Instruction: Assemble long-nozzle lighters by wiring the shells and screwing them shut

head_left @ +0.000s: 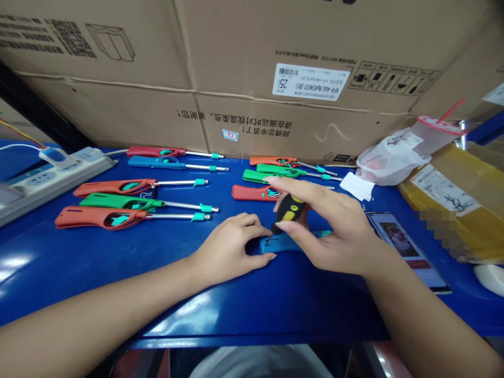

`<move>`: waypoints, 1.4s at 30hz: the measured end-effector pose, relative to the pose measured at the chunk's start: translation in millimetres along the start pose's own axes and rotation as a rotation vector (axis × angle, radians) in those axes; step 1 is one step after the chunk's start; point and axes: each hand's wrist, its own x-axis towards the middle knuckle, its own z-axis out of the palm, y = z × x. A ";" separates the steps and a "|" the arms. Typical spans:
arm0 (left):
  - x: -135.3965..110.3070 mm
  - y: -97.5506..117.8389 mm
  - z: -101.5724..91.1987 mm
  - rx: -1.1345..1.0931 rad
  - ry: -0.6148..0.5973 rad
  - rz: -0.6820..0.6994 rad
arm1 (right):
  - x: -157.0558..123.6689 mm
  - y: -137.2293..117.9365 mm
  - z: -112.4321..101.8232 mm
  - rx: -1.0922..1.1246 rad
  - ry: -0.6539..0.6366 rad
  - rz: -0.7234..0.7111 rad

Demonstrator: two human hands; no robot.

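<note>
My right hand (334, 226) pinches a small black-and-yellow screwdriver (289, 210), its tip down on a blue long-nosed lighter (281, 243) that lies on the blue table (118, 257). My left hand (232, 247) is curled round the left end of that blue lighter and holds it flat against the table. Most of the lighter's body is hidden by both hands.
Several red, green and blue lighters lie in two groups behind the hands (134, 202) (275, 176). Cardboard boxes (220, 68) wall the back. A power strip (47, 178) sits far left; a phone (409, 249), a plastic bag (397, 155) and a yellow parcel (460, 205) lie at the right.
</note>
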 end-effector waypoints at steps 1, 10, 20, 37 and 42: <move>0.0 0.1 0.0 0.007 -0.001 -0.001 | 0.5 0.4 0.0 -0.038 0.026 -0.014; 1.0 0.3 -0.4 -0.004 0.001 -0.002 | 0.6 0.5 -2.0 -0.004 -0.022 -0.003; 0.8 1.4 1.1 -0.025 -0.014 -0.023 | 6.1 -5.0 -0.9 0.030 -0.096 -0.011; 0.9 2.4 1.2 -0.022 -0.012 -0.026 | 5.0 -2.7 3.6 0.067 -0.059 0.022; 1.4 2.9 1.2 -0.041 -0.023 -0.056 | 3.3 -3.7 3.2 -0.024 -0.036 -0.002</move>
